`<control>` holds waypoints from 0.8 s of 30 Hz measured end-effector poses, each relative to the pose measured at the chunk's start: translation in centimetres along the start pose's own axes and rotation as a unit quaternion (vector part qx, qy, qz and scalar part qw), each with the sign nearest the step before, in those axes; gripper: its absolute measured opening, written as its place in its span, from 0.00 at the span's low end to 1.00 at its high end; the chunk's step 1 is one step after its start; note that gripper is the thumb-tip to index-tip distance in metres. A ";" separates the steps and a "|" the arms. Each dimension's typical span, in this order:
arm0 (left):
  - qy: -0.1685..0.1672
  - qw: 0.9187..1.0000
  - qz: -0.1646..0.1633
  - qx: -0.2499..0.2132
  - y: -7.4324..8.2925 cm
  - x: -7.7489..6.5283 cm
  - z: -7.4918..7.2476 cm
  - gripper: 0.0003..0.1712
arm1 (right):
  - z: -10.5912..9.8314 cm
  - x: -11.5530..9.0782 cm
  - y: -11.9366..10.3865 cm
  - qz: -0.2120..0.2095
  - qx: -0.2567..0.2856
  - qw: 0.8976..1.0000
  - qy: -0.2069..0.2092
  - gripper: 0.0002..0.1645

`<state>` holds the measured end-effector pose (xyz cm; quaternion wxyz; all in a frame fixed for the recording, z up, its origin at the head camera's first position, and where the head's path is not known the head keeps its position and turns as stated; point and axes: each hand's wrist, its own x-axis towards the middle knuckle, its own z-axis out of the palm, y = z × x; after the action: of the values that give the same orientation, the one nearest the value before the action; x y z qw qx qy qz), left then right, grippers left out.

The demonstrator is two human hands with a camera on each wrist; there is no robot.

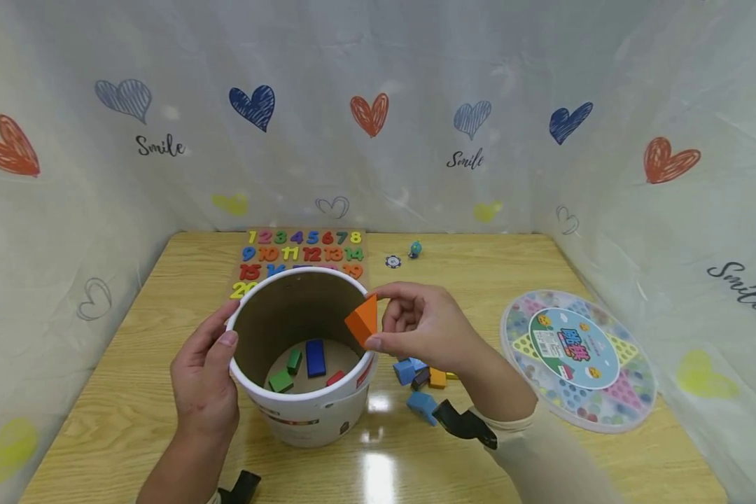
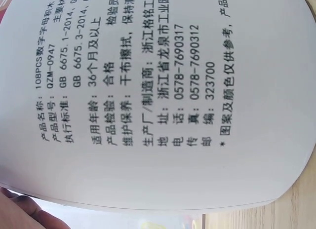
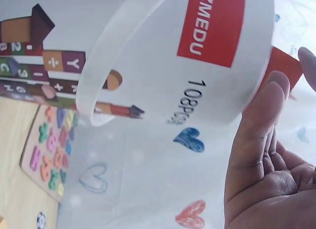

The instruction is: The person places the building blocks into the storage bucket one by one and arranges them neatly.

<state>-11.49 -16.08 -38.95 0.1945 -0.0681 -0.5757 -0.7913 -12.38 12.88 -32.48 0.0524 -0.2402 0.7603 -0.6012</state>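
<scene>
A white cardboard bucket (image 1: 309,423) stands on the table in front of me, its printed side filling the left wrist view. My left hand (image 1: 206,371) holds its left rim, thumb on the near side. At the right rim, my right hand (image 1: 431,325) pinches an orange triangular block (image 1: 362,322) between thumb and fingers. That block overlaps the bucket's opening in the head view. Inside, on the bottom, lie a blue rectangular block (image 1: 316,358), two green blocks (image 1: 281,381) and a red block (image 1: 335,378) partly hidden by the near wall.
Right of the bucket lie several loose blocks, among them a light blue one (image 1: 423,404) and an orange one (image 1: 437,379). A number board (image 1: 302,253) sits behind it, partly covered. Farther off are a chip (image 1: 393,261) and a small toy (image 1: 415,249). A round game box (image 1: 630,392) lies at right.
</scene>
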 end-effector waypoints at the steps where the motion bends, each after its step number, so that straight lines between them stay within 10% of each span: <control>1: -0.001 1.000 0.002 -0.002 0.0 0.0 0.0 0.20 | 0.2 0.3 0.0 0.001 0.005 1.000 0.005 0.33; 13: -0.001 1.000 0.007 0.001 -0.2 -0.1 -0.1 0.20 | -1.5 -0.7 1.7 -0.007 0.013 0.998 0.067 0.28; 24: 0.008 1.000 -0.002 0.007 -0.2 0.0 0.0 0.19 | -6.6 -6.3 9.5 0.133 -0.042 0.985 0.097 0.27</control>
<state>-11.52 -16.05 -39.14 0.1975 -0.0593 -0.5799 -0.7881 -12.11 22.96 -40.95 0.0471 -0.0796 0.8117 -0.5767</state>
